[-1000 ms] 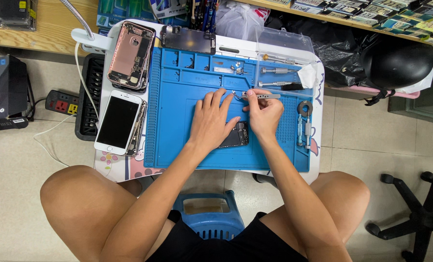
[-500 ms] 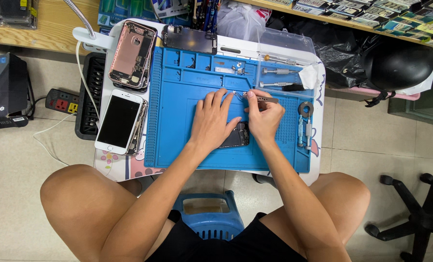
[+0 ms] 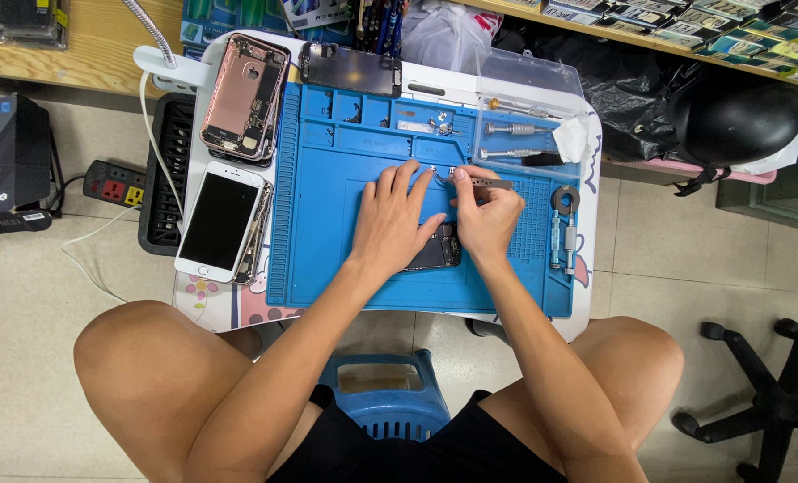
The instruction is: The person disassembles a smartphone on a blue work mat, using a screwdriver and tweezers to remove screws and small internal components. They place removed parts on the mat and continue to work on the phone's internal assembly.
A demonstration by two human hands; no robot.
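The left hand (image 3: 394,219) is lying flat and open, pinning a dark phone part (image 3: 434,252) at mat (image 3: 327,259) centre. At its three o'clock, the right hand (image 3: 488,215) is pinching tweezers (image 3: 479,182), seemingly working a small piece; steady, fine control is needed.

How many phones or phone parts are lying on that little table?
4 that I can make out: a white phone at the left edge, an opened pink housing above it, a dark screen panel at the top, and a dark part under the hands. Others may be hidden.
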